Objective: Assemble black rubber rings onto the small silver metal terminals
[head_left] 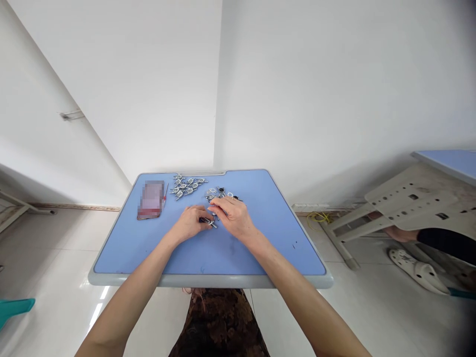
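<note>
At the middle of the blue desktop (163, 255), my left hand (189, 223) is closed around a small silver metal piece with a dark part (210, 222). Its pin-like end points toward the right. My right hand (235, 216) is just to the right, with thumb and fingers drawn together above that piece. Whatever its fingertips hold is too small to make out. Behind my right hand lies a loose pile of small silver and black metal parts (221, 190), partly hidden by the fingers. Several similar silver metal pieces (182, 186) are grouped at the back left.
A blurred phone-like rectangle (150, 198) lies on the left of the desk, beside a thin stick with a red part (164, 197). White walls stand behind. At right are another desk (394, 198), a yellow cable (319, 217) and a person's shoe (418, 270).
</note>
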{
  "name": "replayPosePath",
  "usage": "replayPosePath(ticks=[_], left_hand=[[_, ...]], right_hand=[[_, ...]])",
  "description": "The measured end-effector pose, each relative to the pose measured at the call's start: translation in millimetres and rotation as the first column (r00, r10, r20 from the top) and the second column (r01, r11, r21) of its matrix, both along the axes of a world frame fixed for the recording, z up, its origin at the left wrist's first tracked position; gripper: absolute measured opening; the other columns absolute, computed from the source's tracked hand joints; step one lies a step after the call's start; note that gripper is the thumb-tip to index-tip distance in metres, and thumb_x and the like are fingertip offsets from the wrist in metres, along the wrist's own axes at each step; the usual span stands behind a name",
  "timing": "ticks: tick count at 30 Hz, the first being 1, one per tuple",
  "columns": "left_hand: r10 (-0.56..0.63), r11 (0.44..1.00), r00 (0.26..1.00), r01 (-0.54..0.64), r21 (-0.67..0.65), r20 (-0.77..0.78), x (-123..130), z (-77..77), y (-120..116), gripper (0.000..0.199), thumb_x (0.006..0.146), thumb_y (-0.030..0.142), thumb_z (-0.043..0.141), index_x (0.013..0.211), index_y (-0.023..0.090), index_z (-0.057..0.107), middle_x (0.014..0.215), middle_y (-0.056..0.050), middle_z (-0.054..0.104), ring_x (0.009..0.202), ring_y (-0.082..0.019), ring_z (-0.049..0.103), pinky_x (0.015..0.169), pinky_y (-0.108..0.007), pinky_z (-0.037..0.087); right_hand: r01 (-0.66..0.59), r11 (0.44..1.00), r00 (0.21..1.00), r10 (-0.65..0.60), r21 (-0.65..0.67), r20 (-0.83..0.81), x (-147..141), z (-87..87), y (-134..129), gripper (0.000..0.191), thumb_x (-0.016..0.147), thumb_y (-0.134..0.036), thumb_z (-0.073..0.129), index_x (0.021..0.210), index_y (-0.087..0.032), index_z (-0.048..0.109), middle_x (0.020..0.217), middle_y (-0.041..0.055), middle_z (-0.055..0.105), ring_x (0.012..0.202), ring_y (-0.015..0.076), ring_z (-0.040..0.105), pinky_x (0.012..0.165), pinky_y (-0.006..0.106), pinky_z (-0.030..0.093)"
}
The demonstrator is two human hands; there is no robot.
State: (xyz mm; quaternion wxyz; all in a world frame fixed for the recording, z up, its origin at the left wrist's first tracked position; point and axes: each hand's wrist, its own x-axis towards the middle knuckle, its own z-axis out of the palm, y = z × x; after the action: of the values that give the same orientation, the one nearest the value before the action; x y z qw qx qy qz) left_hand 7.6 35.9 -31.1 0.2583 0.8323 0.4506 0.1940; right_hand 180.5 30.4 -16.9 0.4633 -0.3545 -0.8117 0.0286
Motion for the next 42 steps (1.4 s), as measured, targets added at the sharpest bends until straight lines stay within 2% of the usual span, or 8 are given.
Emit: replayPosePath(ticks=[7,9,13,22,29,42], left_hand=[[-0.018,1.000,1.000,0.018,-0.004,0.004,-0.1,1.9,0.1,0.019,0.073,0.022,0.067,0.091,0.023,0.072,0.091,-0.002,0.066,0.093,-0.020,0.058,0.084,-0.029,0.043],[-0.017,1.000,1.000,0.017,-0.010,0.004,0.1,1.8,0.4,0.019,0.073,0.022,0.067,0.091,0.023,0.072,0.091,-0.002,0.066,0.093,-0.020,0.058,0.083,-0.029,0.043],[-0.019,1.000,1.000,0.019,-0.007,0.019,-0.4,0.1,1.0,0.017,0.073,0.022,0.067,0.090,0.022,0.072,0.093,-0.002,0.066,0.092,-0.019,0.058,0.081,-0.028,0.043],[-0.027,1.000,0.998,0.028,-0.011,0.060,-1.4,-2.9,1.9,0.017,0.073,0.021,0.067,0.090,0.021,0.072,0.094,-0.002,0.066,0.092,-0.019,0.058,0.081,-0.028,0.043],[-0.017,1.000,0.999,0.017,-0.004,0.044,-0.8,-1.5,0.8,0.017,0.073,0.020,0.067,0.089,0.022,0.072,0.090,-0.002,0.066,0.090,-0.020,0.058,0.080,-0.029,0.043],[-0.034,0.999,0.998,0.033,0.023,0.048,-0.9,-2.0,1.5,0.015,0.073,0.019,0.066,0.087,0.021,0.072,0.085,-0.001,0.065,0.087,-0.019,0.058,0.078,-0.028,0.042]], right_hand=[[0.009,1.000,0.988,-0.010,-0.007,-0.156,7.2,-4.6,0.1,0.010,0.088,-0.024,0.053,0.091,-0.022,0.063,0.076,0.0035,0.067,0.071,0.0170,0.062,0.069,0.031,0.050],[-0.019,1.000,0.985,0.020,0.009,-0.170,6.9,-3.7,-0.6,0.010,0.088,-0.023,0.053,0.092,-0.023,0.063,0.077,0.0031,0.068,0.071,0.0169,0.063,0.069,0.031,0.050],[-0.118,0.992,0.986,0.122,0.044,-0.112,3.0,-2.1,-1.0,0.013,0.089,-0.019,0.052,0.095,-0.022,0.063,0.081,0.0033,0.069,0.073,0.0161,0.062,0.071,0.031,0.051],[-0.171,0.980,0.976,0.183,0.097,-0.122,-0.7,-1.5,-1.0,0.012,0.088,-0.015,0.053,0.095,-0.020,0.062,0.081,0.0040,0.068,0.072,0.0152,0.060,0.068,0.030,0.051],[-0.179,0.980,0.981,0.185,0.087,-0.061,-3.7,-4.3,-0.1,0.012,0.088,-0.014,0.052,0.095,-0.018,0.061,0.081,0.0046,0.068,0.071,0.0148,0.059,0.067,0.029,0.050],[-0.185,0.980,0.981,0.189,0.066,-0.050,-3.5,-2.9,-1.1,0.011,0.090,-0.017,0.051,0.094,-0.019,0.062,0.080,0.0045,0.068,0.071,0.0152,0.059,0.067,0.030,0.050]])
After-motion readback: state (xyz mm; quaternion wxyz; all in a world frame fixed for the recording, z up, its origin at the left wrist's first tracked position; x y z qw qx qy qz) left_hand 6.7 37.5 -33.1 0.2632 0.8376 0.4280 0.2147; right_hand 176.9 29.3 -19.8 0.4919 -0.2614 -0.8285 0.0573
